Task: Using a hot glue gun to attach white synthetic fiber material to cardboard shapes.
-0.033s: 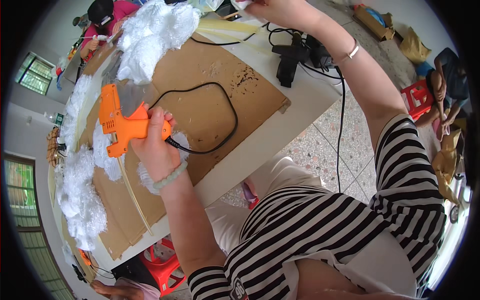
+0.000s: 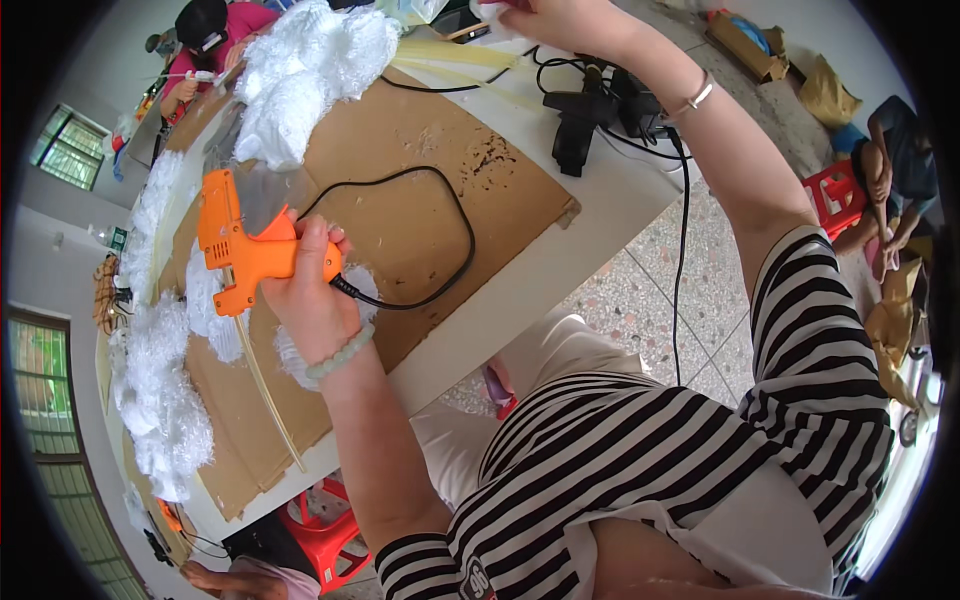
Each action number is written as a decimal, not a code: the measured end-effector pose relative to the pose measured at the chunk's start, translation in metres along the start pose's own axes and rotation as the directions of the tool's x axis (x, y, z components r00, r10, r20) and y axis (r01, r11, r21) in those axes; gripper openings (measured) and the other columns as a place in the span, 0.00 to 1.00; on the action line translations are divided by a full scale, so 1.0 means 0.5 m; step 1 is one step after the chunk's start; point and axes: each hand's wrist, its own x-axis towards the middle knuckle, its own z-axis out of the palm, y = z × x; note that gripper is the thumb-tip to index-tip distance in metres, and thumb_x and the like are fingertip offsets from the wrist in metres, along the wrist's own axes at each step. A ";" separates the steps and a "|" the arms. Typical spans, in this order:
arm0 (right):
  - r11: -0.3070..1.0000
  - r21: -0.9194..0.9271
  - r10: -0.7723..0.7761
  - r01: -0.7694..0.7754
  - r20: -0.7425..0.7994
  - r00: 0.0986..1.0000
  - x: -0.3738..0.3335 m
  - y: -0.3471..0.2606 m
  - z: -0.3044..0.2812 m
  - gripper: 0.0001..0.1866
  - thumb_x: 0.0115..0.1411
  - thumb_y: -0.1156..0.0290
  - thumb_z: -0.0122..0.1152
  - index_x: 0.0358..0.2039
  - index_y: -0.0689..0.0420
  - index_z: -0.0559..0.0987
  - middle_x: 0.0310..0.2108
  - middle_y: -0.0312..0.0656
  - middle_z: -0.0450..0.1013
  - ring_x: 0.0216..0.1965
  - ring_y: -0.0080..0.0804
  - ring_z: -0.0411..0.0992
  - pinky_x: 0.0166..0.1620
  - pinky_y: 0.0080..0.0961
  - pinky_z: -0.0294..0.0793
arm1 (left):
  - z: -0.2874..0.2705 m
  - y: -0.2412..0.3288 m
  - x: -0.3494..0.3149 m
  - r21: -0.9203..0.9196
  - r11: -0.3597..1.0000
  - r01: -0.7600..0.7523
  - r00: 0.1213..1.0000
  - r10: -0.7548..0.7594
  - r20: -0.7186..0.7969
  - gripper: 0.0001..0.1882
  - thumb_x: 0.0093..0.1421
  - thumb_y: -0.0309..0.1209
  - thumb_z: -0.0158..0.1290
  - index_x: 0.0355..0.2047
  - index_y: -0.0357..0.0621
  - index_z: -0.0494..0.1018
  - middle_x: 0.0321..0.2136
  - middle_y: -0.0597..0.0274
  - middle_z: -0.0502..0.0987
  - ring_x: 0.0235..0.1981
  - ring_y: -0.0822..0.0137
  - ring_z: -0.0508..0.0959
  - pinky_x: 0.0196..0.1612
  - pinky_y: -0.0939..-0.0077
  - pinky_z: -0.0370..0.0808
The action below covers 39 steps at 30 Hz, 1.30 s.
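My left hand (image 2: 318, 285) is wrapped round the handle of an orange hot glue gun (image 2: 228, 245), held over the cardboard on the table. A long pale glue stick (image 2: 268, 395) sticks out of its back end toward me, and a black cord (image 2: 468, 215) loops away from the handle. My right hand (image 2: 560, 22) reaches to the far edge of the table, partly cut off by the top of the picture. Its fingers are closed at a small white piece (image 2: 490, 10), whose kind I cannot make out. White fluffy mesh bundles (image 2: 310, 75) lie beyond the glue gun.
Cardboard (image 2: 400, 130) covers much of the white table (image 2: 625, 215). Black adapters with cables (image 2: 580, 115) sit near its right edge, beside yellowish glue sticks (image 2: 450, 52). Co-workers sit around, one in pink (image 2: 245, 20) at far left. Red stools (image 2: 325, 535) stand nearby.
My right hand has shifted very slightly at the far edge, with the white piece still at its fingers. The left hand and the glue gun stay in place.
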 end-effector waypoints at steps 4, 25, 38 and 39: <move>0.958 -0.225 0.241 -0.176 0.304 0.922 0.005 0.013 0.006 0.10 0.53 0.69 0.55 0.34 0.60 0.77 0.29 0.51 0.75 0.34 0.46 0.74 0.37 0.36 0.73 | -0.007 0.002 0.001 0.016 1.000 -0.004 1.000 0.005 -0.025 0.17 0.53 0.19 0.55 0.43 0.33 0.66 0.29 0.57 0.72 0.26 0.67 0.73 0.27 0.74 0.73; 0.760 0.606 -0.124 -0.235 0.490 0.863 0.007 -0.310 0.168 0.38 0.51 0.57 0.65 0.58 0.61 0.62 0.51 0.49 0.66 0.45 0.33 0.69 0.48 0.26 0.70 | 0.019 -0.039 0.002 0.150 0.941 -0.305 0.947 0.282 0.156 0.19 0.56 0.24 0.52 0.48 0.35 0.62 0.37 0.56 0.72 0.34 0.62 0.76 0.42 0.66 0.76; 0.137 0.880 0.069 -0.455 0.449 0.891 -0.008 -0.328 0.214 0.21 0.61 0.59 0.55 0.46 0.64 0.72 0.36 0.38 0.70 0.36 0.22 0.69 0.39 0.20 0.70 | 0.026 0.003 -0.022 0.480 0.836 -0.266 0.959 0.181 0.216 0.18 0.52 0.29 0.58 0.41 0.35 0.68 0.29 0.61 0.76 0.29 0.72 0.75 0.32 0.78 0.72; 0.137 0.873 0.075 -0.468 0.462 0.884 -0.013 -0.324 0.207 0.21 0.61 0.59 0.55 0.46 0.64 0.72 0.36 0.38 0.70 0.36 0.22 0.69 0.39 0.20 0.70 | 0.026 0.008 -0.026 0.453 0.848 -0.275 0.952 0.173 0.252 0.18 0.54 0.28 0.57 0.43 0.35 0.68 0.30 0.65 0.76 0.30 0.78 0.73 0.33 0.82 0.71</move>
